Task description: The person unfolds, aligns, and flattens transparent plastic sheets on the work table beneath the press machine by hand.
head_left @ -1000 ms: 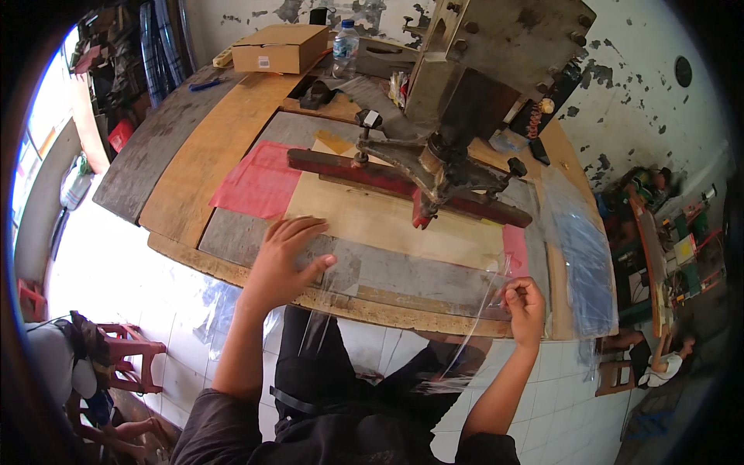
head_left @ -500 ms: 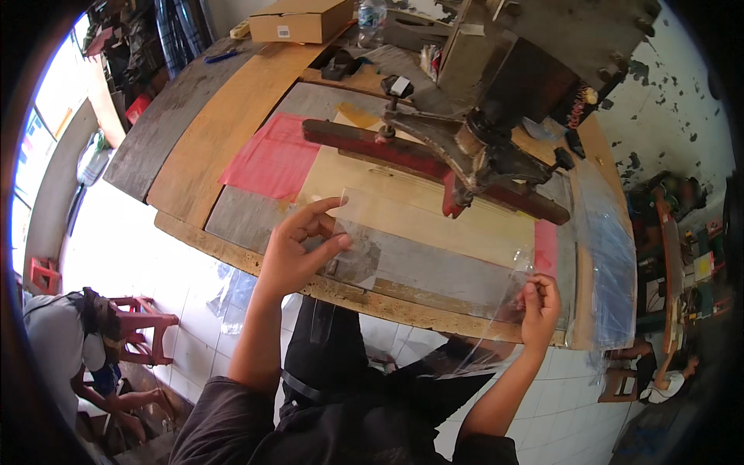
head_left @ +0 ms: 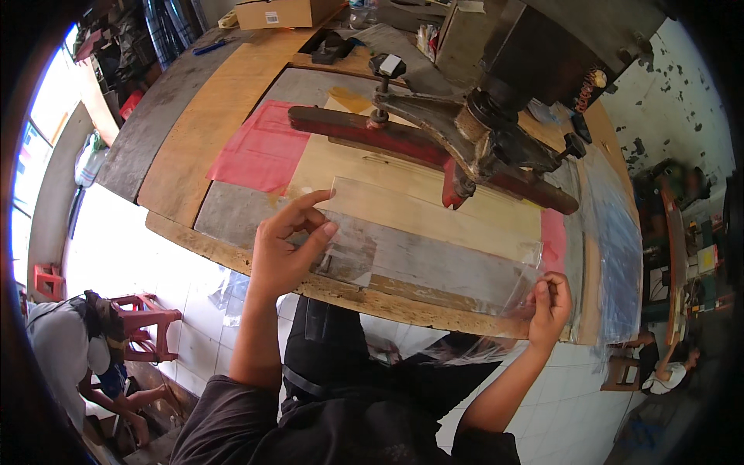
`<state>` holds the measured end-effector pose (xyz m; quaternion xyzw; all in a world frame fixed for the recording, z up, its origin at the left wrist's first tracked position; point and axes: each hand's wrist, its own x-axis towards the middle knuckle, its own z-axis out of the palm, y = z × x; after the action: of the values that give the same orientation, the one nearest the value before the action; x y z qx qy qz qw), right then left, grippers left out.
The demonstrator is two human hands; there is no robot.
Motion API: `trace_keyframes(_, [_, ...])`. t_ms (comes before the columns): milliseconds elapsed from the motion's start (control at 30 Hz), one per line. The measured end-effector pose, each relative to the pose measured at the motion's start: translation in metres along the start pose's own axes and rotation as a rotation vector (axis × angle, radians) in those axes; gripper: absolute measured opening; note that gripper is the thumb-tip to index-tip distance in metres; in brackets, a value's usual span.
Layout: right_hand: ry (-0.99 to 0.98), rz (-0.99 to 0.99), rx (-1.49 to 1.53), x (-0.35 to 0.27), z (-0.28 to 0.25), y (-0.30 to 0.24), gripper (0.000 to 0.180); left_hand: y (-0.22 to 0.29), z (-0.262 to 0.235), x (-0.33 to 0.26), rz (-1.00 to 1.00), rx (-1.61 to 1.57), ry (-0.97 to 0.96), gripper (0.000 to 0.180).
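Observation:
A clear plastic sheet (head_left: 434, 248) lies stretched across the near part of a patchwork wooden table (head_left: 186, 163). My left hand (head_left: 287, 244) pinches its left end between thumb and fingers. My right hand (head_left: 549, 304) grips the sheet's right corner at the table's front edge. Just beyond the sheet stands a heavy metal press machine (head_left: 496, 132) with a long dark red bar (head_left: 387, 139) lying across the table. More clear plastic hangs below the edge over my lap.
A red sheet (head_left: 260, 151) covers part of the table at left. A cardboard box (head_left: 279, 12) sits at the far end. Another person (head_left: 70, 349) crouches by a red stool (head_left: 143, 329) at lower left. Chairs stand at right.
Both hands have lifted and pulled the clear sheet further up onto the table toward the press. The view has moved closer to the table.

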<state>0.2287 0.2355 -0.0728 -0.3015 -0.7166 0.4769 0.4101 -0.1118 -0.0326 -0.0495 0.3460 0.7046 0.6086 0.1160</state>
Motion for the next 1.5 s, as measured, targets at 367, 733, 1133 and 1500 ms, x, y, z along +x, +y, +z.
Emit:
trace_keyframes(367, [0.032,0.032,0.043,-0.002,0.002,-0.003,0.018,-0.003,0.003,0.0,-0.04,-0.03,0.01,0.042])
trace_keyframes(733, [-0.003,0.03,0.059,-0.003,-0.002,-0.003,0.022,-0.006,0.003,0.0,-0.042,-0.06,0.01,0.04])
trace_keyframes(1133, [-0.09,-0.074,0.177,-0.003,-0.003,-0.001,0.031,-0.001,0.002,-0.004,-0.03,-0.33,-0.232,0.029])
trace_keyframes(1500, [-0.305,0.127,0.183,0.003,0.0,-0.078,0.035,0.019,0.005,-0.015,0.043,-0.625,-0.377,0.013])
